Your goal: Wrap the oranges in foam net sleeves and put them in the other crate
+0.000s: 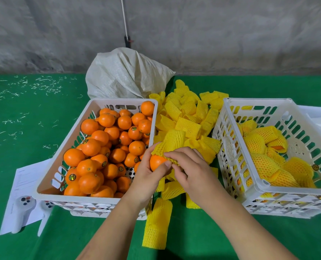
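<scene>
My left hand (146,175) grips an orange (156,162) between the two crates. A yellow foam net sleeve (170,144) sits part way over the top of that orange, and my right hand (189,167) pinches the sleeve's lower edge. The white crate on the left (49,173) is full of bare oranges (107,147). The white crate on the right (263,182) holds several oranges wrapped in yellow sleeves (263,162).
A heap of loose yellow sleeves (188,117) lies between the crates, with more on the green table (24,128) near me (157,226). A white woven sack (126,76) stands behind. Papers and two white controllers (22,209) lie at the left crate's near corner.
</scene>
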